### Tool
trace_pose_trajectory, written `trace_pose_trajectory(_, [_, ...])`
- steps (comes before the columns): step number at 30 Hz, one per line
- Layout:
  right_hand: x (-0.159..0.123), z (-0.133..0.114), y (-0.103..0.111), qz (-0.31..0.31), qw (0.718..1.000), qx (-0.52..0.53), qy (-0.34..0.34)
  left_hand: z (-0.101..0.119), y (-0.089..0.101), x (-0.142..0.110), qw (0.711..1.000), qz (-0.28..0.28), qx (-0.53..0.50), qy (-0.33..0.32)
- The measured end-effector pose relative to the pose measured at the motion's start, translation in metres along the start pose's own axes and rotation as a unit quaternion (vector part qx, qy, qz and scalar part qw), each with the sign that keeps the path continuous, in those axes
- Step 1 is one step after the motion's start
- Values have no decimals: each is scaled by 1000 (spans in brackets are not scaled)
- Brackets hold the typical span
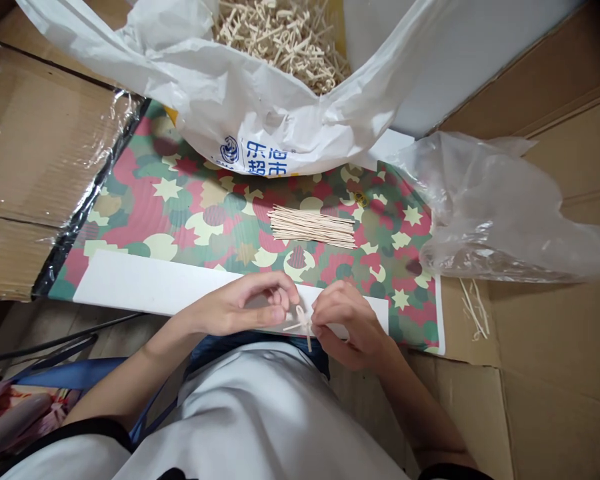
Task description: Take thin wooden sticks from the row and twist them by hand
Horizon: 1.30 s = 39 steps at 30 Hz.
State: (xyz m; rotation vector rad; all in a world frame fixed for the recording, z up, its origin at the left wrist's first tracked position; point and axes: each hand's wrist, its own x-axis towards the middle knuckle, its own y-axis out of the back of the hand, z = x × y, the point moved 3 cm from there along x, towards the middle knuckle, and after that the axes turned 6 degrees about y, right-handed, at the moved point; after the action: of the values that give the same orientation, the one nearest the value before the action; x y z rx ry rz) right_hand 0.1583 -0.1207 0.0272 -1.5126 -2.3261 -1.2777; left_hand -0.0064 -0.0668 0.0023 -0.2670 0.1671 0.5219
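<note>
A small bow tied from thin pale cord hangs near the front edge of the table, its loop up and loose ends sticking out. My right hand pinches it at its right side between thumb and fingertips. Just left of the bow, my left hand has its thumb and curled fingers apart, with nothing seen between them. Beyond both hands, a neat bundle of straight pale cord lengths lies on the camouflage-patterned table cover.
A white plastic bag full of similar small knotted pieces stands at the back. To the right lies a clear plastic bag, with loose cord strands on cardboard below it. A white strip runs along the front edge. Cardboard flanks the left.
</note>
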Motion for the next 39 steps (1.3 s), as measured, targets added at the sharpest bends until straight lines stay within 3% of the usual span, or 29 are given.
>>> trace_pose_trajectory(6, [9, 0, 0, -13, 999, -27, 30, 6, -1, 1, 997, 51, 50, -34])
trace_pose_trajectory(11, [11, 3, 6, 11, 999, -38, 21, 9, 0, -3, 994, 89, 32, -48])
trace_pose_trajectory(20, [20, -3, 3, 46, 998, -10, 29, 10, -1, -8, 995, 91, 16, -41])
trace_pose_trajectory(26, [22, 0, 11, 63, 997, -22, 32, 7, 16, -21, 981, 189, 2, -45])
trace_pose_trajectory(31, [31, -1, 21, 50, 997, -8, 53, 1, 26, -32, 978, 205, 11, -36])
trace_pose_trajectory(35, [54, -1, 22, 11, 997, -7, 74, -3, 24, -38, 978, 206, 25, -28])
trace_pose_trajectory(39, [124, 19, 43, 25, 988, -99, 117, -11, 27, -38, 973, 226, 7, -41])
